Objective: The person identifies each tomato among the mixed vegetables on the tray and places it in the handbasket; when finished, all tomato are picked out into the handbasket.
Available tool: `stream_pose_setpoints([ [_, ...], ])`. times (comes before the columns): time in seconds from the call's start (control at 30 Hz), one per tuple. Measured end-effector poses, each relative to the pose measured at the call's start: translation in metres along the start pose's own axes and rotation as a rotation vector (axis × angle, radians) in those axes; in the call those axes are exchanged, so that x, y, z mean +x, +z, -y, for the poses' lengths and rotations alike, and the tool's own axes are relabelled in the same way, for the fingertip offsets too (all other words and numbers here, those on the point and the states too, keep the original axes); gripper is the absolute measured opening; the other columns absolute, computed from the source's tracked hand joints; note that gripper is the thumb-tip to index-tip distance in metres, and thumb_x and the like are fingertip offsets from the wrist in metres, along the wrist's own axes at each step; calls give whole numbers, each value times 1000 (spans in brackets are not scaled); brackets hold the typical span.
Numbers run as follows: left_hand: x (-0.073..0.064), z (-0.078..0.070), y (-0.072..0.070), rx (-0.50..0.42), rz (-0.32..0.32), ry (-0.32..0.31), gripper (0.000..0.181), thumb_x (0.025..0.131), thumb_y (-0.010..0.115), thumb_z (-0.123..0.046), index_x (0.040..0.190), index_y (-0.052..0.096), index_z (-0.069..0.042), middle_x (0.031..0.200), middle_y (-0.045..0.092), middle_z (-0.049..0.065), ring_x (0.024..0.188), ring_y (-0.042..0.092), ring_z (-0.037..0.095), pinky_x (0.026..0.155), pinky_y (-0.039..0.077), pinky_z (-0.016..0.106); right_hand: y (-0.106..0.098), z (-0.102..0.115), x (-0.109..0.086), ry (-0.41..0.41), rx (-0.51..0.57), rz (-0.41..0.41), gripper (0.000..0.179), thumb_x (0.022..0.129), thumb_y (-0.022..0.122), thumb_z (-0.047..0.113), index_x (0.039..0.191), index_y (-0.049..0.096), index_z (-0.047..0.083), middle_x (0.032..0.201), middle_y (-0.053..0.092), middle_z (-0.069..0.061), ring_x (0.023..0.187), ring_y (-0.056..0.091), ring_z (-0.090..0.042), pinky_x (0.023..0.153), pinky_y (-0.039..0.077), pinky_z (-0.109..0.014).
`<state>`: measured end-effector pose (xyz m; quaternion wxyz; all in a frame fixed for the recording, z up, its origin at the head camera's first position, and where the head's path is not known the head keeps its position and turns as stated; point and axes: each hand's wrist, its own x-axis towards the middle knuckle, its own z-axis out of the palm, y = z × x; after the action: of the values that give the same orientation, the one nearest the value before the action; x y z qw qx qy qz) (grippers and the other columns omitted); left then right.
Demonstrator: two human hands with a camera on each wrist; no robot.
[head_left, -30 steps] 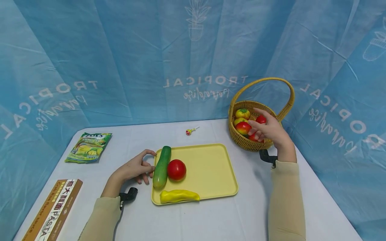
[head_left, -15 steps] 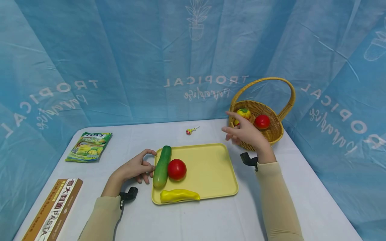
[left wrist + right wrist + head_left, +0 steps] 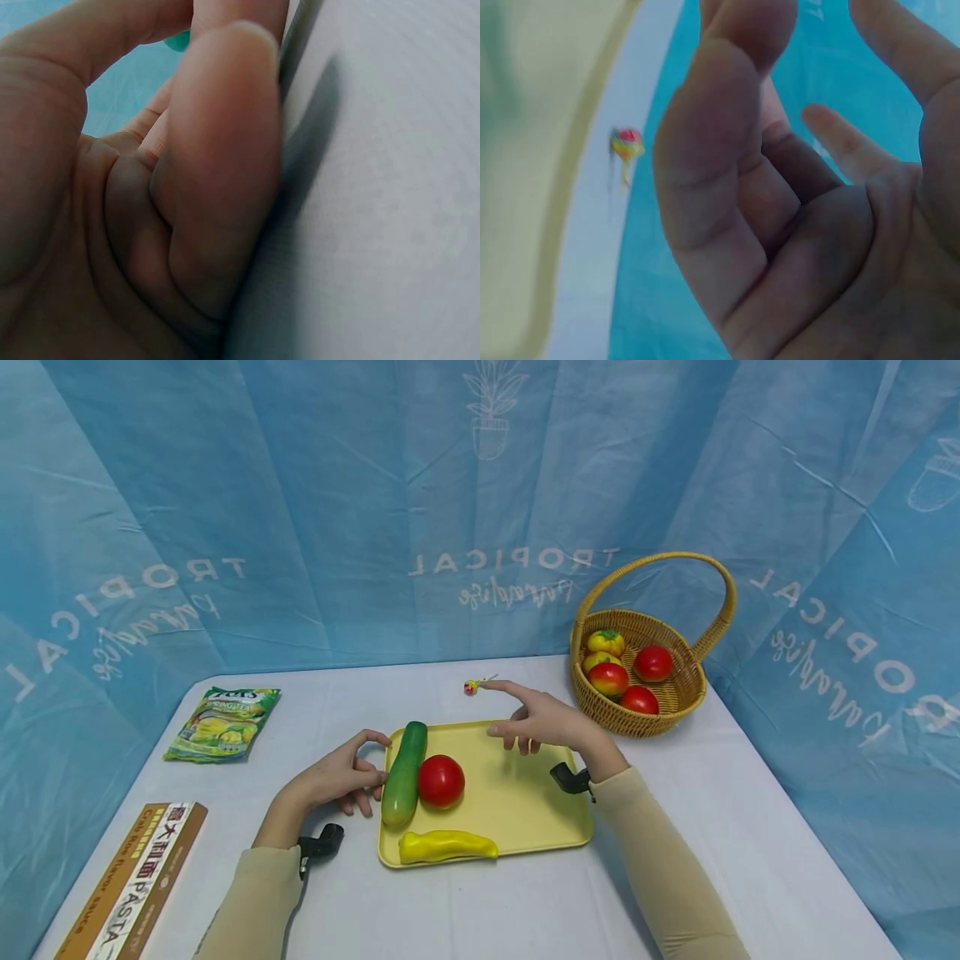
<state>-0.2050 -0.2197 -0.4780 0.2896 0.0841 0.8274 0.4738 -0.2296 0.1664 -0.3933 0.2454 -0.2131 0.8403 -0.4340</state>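
My left hand (image 3: 341, 778) rests at the left edge of the yellow tray (image 3: 517, 851), fingertips right at the rim and fingers loosely bent. Beside those fingertips, a green cucumber (image 3: 403, 777) lies along the tray's left side. A red tomato (image 3: 441, 782) sits to its right, and a yellow pepper (image 3: 447, 846) lies along the front rim. Over the tray's back right part is my right hand (image 3: 543, 718), holding nothing, index finger stretched out. Its fingertip overlaps the stick of a small wrapped lollipop (image 3: 471, 687) behind the tray. The lollipop also shows in the right wrist view (image 3: 627, 142).
A wicker basket (image 3: 626, 723) with a tall handle stands at the back right, holding red and yellow toy fruits or vegetables, including a red tomato (image 3: 652, 663). At left lie a green snack bag (image 3: 225, 725) and a pasta box (image 3: 135, 881). A blue curtain (image 3: 337, 527) hangs behind the table.
My right hand has moved left from over the basket to above the tray, near the lollipop, uncovering the basket's contents. My left hand has stayed at the tray's edge.
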Motion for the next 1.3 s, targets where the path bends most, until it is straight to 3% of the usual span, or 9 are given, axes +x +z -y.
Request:
stream_pose_setpoints([
  [0.17,0,0,0,1,2,1,61,101,67,-22,151,32,-20,84,76,9,59,74,25,51,55,26,19,0,9,7,-5,86,79,98,75,42,163,30,48,99,76,-27,80,69,-48,71,61,-51],
  [0.5,1,-1,0,11,-6,-9,62,101,68,-23,152,32,-22,85,75,8,59,74,26,52,56,26,49,-3,23,30,-1,208,84,96,78,42,166,32,33,97,79,-19,78,71,-41,65,59,-41],
  [0.93,0,-2,0,8,-8,-11,62,100,68,-23,151,32,-21,84,75,8,59,74,25,52,55,26,67,-5,31,41,4,274,84,94,81,36,164,35,32,93,77,-21,64,65,-26,63,59,-33],
  [1.3,1,0,0,-2,3,-3,62,101,68,-24,151,32,-21,84,76,8,59,74,25,51,55,26,76,-3,32,56,-7,274,79,93,83,33,160,41,35,87,75,-16,61,63,-24,62,57,-32],
])
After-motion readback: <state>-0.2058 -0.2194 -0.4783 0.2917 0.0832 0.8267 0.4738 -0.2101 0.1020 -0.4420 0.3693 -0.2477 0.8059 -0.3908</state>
